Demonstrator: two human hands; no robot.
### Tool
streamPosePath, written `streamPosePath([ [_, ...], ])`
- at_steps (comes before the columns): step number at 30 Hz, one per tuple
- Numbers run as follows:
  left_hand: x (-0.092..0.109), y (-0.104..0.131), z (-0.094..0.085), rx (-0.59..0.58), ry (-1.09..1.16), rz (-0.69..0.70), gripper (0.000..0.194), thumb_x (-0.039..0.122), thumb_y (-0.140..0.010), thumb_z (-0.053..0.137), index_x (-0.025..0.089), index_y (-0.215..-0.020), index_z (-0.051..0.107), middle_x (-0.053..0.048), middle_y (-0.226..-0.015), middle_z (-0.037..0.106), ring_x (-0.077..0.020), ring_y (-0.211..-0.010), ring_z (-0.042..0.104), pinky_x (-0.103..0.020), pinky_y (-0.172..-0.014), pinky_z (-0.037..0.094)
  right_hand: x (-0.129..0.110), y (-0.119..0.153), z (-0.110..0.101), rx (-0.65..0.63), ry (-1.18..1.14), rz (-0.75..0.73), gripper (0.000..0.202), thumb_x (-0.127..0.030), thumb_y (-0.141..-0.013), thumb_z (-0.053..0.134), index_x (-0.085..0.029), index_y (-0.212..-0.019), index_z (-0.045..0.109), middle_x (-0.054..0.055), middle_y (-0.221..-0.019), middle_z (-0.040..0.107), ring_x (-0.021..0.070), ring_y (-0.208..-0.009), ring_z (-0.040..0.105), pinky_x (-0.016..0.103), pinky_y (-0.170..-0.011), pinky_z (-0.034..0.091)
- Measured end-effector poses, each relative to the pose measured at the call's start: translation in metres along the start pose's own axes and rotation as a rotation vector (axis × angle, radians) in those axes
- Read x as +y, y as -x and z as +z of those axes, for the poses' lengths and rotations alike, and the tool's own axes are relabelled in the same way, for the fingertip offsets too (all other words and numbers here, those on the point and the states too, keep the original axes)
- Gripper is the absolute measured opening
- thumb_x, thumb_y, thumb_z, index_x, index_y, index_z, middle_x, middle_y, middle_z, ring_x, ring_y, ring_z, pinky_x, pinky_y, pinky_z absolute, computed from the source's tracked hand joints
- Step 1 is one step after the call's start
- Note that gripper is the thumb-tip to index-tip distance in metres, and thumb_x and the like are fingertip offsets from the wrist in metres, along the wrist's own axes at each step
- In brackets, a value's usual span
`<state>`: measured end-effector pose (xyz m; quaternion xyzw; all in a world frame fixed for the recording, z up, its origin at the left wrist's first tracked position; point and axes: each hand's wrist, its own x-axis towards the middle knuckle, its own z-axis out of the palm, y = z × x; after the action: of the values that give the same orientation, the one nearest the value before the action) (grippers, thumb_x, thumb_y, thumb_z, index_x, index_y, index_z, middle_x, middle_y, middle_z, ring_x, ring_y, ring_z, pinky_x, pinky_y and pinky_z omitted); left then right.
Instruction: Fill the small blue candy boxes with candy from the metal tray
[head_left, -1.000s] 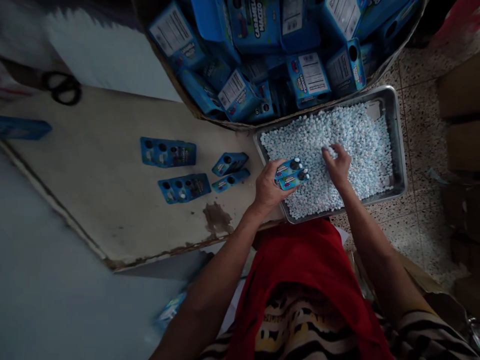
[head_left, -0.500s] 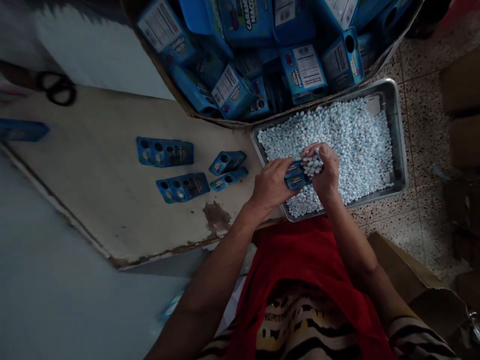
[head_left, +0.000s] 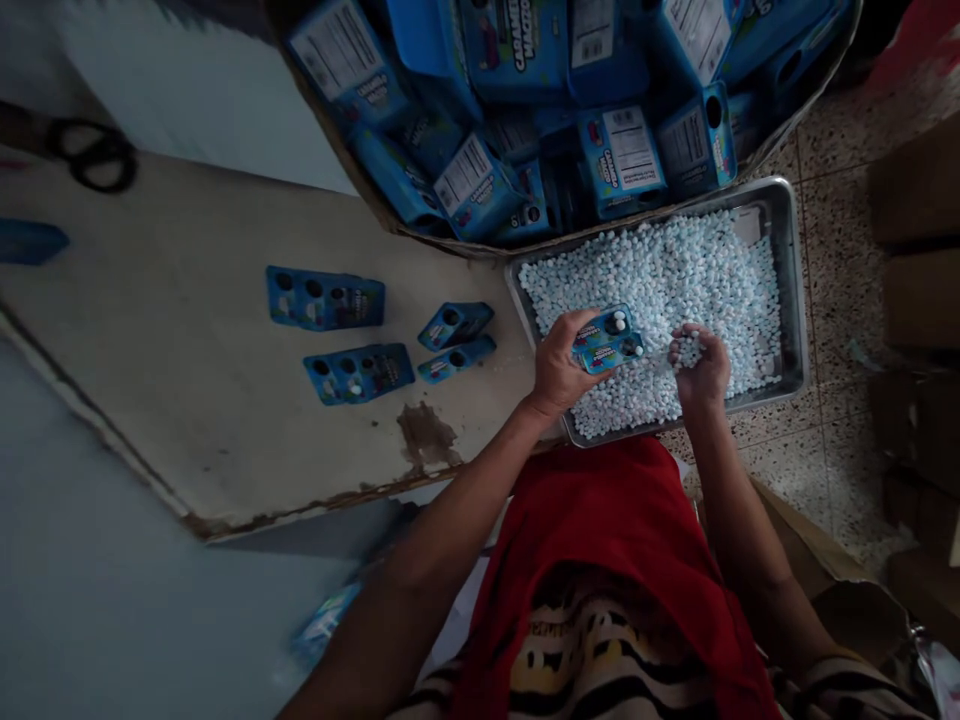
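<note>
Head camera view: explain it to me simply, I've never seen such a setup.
There is no machine here, just a person's two bare hands, seen from a camera on their head looking forward and down. The left hand holds two blue boxes over a metal tray of small pale pieces. The right hand cups a handful of them. On the table stand more boxes. Beyond the tray, a big carton holds many others.
</note>
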<state>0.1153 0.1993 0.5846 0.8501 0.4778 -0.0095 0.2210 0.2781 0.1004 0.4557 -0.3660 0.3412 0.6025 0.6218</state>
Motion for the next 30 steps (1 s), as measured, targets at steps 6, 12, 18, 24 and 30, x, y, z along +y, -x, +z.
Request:
streamPosePath([
  [6,0.009,-0.006,0.010,0.081,0.117,-0.093,0.072,0.058,-0.086,0.086,0.030,-0.142,0.053,-0.009,-0.136,0.070,-0.0256,-0.126,0.071,-0.041,-0.107,0.060,-0.013,-0.007,0.004,-0.177,-0.152,0.192,0.022,-0.040,-0.076,0.073,-0.021,-0.082,0.065,-0.005,-0.058,0.055,0.0078,-0.049,0.047,0.019,-0.044,0.035],
  [12,0.002,-0.009,-0.009,0.106,0.049,-0.033,0.073,0.064,-0.088,0.083,0.028,-0.143,0.052,-0.011,-0.138,0.068,-0.0276,-0.130,0.069,-0.044,-0.111,0.059,-0.011,-0.016,0.019,-0.357,-0.218,0.375,0.027,-0.036,-0.086,0.071,-0.024,-0.110,0.069,-0.011,-0.059,0.051,0.0058,-0.043,0.031,0.018,-0.039,0.026],
  [18,0.003,-0.007,-0.015,0.179,0.033,-0.096,0.075,0.067,-0.088,0.081,0.031,-0.146,0.048,-0.011,-0.143,0.065,-0.0289,-0.135,0.066,-0.046,-0.114,0.057,-0.007,-0.013,0.026,-0.420,-0.299,0.365,0.027,-0.042,-0.082,0.080,-0.022,-0.094,0.067,-0.002,-0.089,0.071,0.0040,-0.051,0.037,0.017,-0.040,0.030],
  [24,0.001,-0.004,0.006,0.137,0.066,-0.065,0.069,0.065,-0.093,0.076,0.028,-0.144,0.047,-0.012,-0.140,0.067,-0.0265,-0.133,0.068,-0.044,-0.113,0.058,-0.013,-0.011,0.032,-0.447,-0.279,0.259,0.024,-0.041,-0.082,0.080,-0.023,-0.084,0.064,-0.007,-0.061,0.044,0.0073,-0.049,0.028,0.020,-0.042,0.028],
  [30,0.003,-0.011,0.005,0.047,-0.068,-0.060,0.072,0.044,-0.085,0.089,0.028,-0.144,0.050,-0.011,-0.140,0.068,-0.0300,-0.135,0.065,-0.047,-0.116,0.055,-0.026,-0.001,0.058,-0.463,-0.124,0.052,0.032,-0.048,-0.086,0.070,-0.024,-0.073,0.054,0.003,-0.087,0.060,0.0133,-0.061,0.038,0.031,-0.053,0.040],
])
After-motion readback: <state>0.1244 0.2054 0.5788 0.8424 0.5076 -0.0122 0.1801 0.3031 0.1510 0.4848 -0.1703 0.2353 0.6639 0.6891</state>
